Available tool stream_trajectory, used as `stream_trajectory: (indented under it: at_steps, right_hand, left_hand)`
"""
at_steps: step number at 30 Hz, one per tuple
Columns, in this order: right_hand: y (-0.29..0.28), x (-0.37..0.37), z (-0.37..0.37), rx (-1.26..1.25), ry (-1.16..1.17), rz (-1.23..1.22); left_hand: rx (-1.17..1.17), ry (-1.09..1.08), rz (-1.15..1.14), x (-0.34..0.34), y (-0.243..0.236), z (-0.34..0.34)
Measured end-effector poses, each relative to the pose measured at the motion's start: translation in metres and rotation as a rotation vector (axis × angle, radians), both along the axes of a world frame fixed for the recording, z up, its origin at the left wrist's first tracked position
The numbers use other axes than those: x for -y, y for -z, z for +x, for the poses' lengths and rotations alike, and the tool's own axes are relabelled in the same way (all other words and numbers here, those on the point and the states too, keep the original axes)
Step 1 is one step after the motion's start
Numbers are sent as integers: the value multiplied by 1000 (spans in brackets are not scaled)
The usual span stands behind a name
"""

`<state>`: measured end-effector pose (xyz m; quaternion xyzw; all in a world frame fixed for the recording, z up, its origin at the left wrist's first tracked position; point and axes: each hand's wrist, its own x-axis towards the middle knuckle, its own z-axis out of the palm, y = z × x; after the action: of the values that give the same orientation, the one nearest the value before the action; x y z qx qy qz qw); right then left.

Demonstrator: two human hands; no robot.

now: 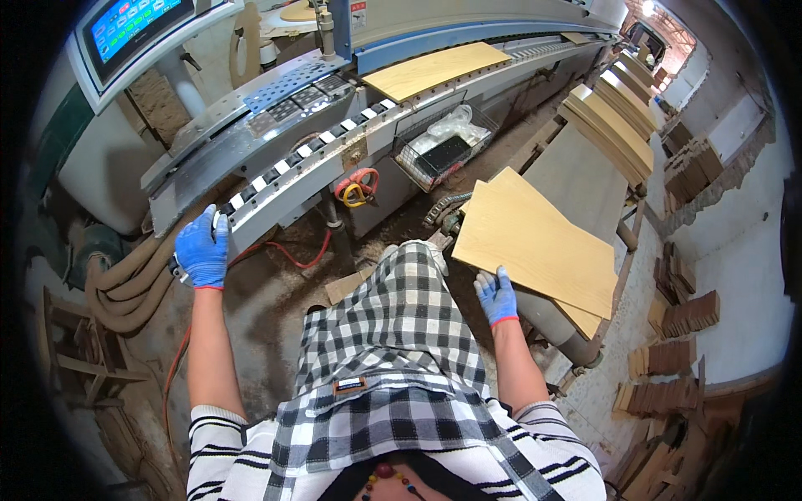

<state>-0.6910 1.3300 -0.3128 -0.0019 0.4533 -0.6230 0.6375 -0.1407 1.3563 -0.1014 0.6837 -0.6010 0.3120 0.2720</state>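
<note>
My left hand (201, 249), in a blue knit glove, rests at the near end of the machine's roller rail (276, 172). Its fingers lie stretched over the rail end, next to a white roller. My right hand (497, 297), also gloved, is at the near edge of a light yellow wood panel (535, 246). The fingers of that hand are apart and its tips meet the panel's edge; no grip on it shows. Beneath, a second panel (578, 317) sticks out at an angle. Another yellow panel (439, 70) lies on the machine's rail farther off.
A lit control screen (134, 32) stands at upper left. A wire basket (444, 149) with plastic wrap hangs under the rail, near red and yellow hose loops (357, 189). Stacked panels (608, 125) line the roller stand at right. Thick brown hoses (125, 292) curl beside my left arm.
</note>
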Motion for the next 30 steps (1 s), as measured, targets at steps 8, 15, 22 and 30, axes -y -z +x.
stream_trajectory:
  at_steps: [8, 15, 22, 30]
  right_hand:
    - [5, -27, -83, -45, 417, -26]
    - [-63, -59, -116, -222, 220, -270]
    - [-125, -61, -33, -284, -99, -428]
    - [-189, -13, 144, -136, -541, -562]
  left_hand:
    - [-21, 8, 35, -1, -5, 0]
    - [-71, -10, 108, -4, -5, 3]
    - [-159, 96, 138, -17, -12, 1]
    - [-279, 434, 428, -113, -44, -78]
